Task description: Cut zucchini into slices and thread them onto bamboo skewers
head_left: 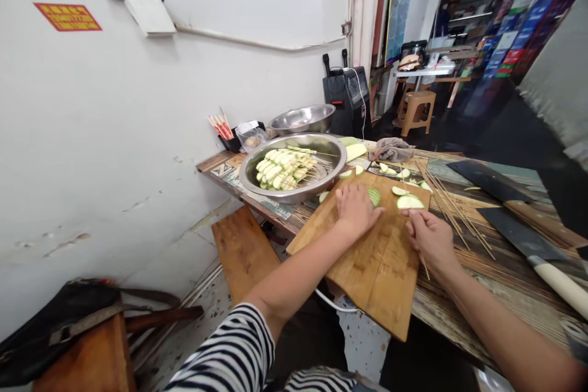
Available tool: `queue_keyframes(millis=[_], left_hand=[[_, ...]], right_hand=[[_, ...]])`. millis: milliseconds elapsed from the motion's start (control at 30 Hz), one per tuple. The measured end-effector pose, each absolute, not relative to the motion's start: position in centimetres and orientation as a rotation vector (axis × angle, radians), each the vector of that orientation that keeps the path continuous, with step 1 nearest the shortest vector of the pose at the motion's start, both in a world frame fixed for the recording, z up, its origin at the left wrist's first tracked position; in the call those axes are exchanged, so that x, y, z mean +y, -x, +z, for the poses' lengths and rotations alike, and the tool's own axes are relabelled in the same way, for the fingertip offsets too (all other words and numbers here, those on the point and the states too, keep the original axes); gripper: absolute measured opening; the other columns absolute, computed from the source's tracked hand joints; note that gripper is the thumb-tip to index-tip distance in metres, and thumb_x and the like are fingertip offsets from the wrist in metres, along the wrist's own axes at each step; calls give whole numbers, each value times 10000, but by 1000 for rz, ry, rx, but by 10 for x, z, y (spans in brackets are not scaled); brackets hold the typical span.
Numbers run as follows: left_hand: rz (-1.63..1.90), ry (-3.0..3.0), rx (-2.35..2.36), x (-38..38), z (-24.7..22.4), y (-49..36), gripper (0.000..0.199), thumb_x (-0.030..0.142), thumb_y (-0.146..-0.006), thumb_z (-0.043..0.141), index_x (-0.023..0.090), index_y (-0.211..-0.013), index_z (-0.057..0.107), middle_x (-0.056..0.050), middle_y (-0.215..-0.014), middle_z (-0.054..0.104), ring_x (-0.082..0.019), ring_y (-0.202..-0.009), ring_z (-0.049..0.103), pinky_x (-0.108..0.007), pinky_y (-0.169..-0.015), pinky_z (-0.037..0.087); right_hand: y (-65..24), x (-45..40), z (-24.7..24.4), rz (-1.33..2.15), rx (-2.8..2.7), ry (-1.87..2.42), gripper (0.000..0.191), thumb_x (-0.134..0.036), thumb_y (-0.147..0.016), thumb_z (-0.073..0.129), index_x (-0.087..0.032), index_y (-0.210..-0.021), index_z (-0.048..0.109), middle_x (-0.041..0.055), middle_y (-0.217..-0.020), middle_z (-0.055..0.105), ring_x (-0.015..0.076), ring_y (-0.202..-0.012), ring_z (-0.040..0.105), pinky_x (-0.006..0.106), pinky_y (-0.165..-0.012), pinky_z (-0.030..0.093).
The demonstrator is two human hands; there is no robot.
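Note:
My left hand (356, 211) lies on the wooden cutting board (367, 269), thumb held out to the side. Beside its fingers is a small stack of green-edged zucchini slices (374, 196), partly covered by the hand. Closed in a pinch at the board's right edge, my right hand (430, 237) holds a bamboo skewer (424, 266) whose lower end sticks out below the fist. A half-round zucchini slice (410, 202) sits right at its fingertips; whether the skewer runs through it I cannot tell. More cut pieces (399, 191) lie just beyond.
A steel basin (294, 196) full of skewered slices (282, 168) stands at the board's far left, another basin (303, 117) behind it. Loose skewers (452, 205) lie right of the board, beside two cleavers (519, 229) (491, 180). A grey cloth (392, 150) rests at the back.

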State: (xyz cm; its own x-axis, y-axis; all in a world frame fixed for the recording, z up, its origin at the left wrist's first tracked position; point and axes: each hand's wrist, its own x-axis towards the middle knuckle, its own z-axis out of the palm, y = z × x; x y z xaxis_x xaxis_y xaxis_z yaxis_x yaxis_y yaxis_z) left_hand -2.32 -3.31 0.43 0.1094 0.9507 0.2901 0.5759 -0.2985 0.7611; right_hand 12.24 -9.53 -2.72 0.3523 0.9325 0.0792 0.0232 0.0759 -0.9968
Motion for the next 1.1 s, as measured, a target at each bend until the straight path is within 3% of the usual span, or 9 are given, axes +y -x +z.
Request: queue_keyframes(millis=[167, 367, 533, 767, 967, 1100], left_hand=[[984, -2098, 1615, -28, -13, 21, 461, 416, -663, 769, 134, -989, 605, -205, -1166, 551, -404, -1213, 391, -550, -1097, 109], [1036, -2014, 1532, -28, -8, 22, 241, 271, -647, 767, 165, -797, 611, -168, -1057, 610, -393, -1187, 433, -551, -1097, 116], [924, -2117, 1404, -22, -1, 28, 225, 204, -624, 776, 190, -631, 552, -139, -916, 645, -390, -1140, 487, -551, -1094, 171], [845, -2261, 1175, -12, -2, 39, 215, 203, -671, 745, 190, -855, 637, -142, -903, 654, -387, -1038, 570, -565, -1051, 276], [901, -2335, 988, -7, -3, 43, 269, 325, -669, 771, 210, -864, 625, -118, -919, 647, -331, -1041, 586, -454, -1046, 351], [761, -2362, 970, -2, -4, 43, 361, 266, -639, 796, 166, -951, 643, -148, -971, 649, -352, -1075, 570, -472, -1047, 342]], right_hand=[[-125, -95, -32, 889, -973, 1301, 433, -576, -737, 630, -153, -828, 612, -67, -465, 429, 68, -318, 292, 215, -321, 167], [-127, -95, -34, 888, -995, 1309, 422, -557, -744, 618, -147, -842, 624, -65, -469, 428, 67, -337, 288, 215, -332, 165], [-127, -94, -34, 889, -1017, 1322, 431, -558, -739, 615, -139, -841, 632, -57, -480, 435, 73, -349, 303, 218, -332, 182], [-127, -95, -32, 897, -1036, 1332, 448, -572, -730, 601, -140, -843, 630, -59, -461, 431, 76, -331, 291, 218, -325, 175], [-125, -96, -30, 896, -1043, 1325, 437, -567, -726, 599, -140, -818, 629, -54, -455, 436, 77, -326, 303, 219, -326, 168], [-127, -93, -33, 889, -1033, 1348, 434, -568, -728, 605, -144, -816, 635, -50, -465, 439, 74, -337, 304, 217, -331, 170]])
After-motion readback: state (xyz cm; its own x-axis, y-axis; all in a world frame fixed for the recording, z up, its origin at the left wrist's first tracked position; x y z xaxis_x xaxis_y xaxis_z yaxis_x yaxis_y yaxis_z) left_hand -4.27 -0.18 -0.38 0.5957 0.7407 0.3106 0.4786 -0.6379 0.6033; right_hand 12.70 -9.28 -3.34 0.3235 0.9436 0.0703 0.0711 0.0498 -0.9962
